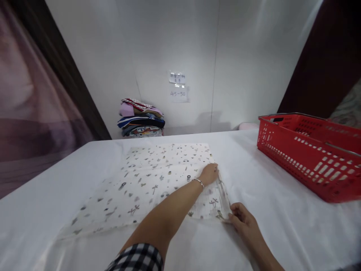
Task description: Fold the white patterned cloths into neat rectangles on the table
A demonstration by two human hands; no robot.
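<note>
A white cloth (146,180) printed with small dark motifs lies spread flat on the white table (282,210). My left hand (209,174), with a thin bracelet on its wrist, reaches across and rests on the cloth's right edge, fingers closed on the fabric there. My right hand (241,217) pinches the cloth's near right corner between fingers and thumb. A checked sleeve shows at the bottom of the picture.
A red plastic basket (307,154) stands on the table at the right. A stack of folded clothes (141,118) sits at the back against the white wall, under two small paper labels (178,87). A dark curtain hangs at the left.
</note>
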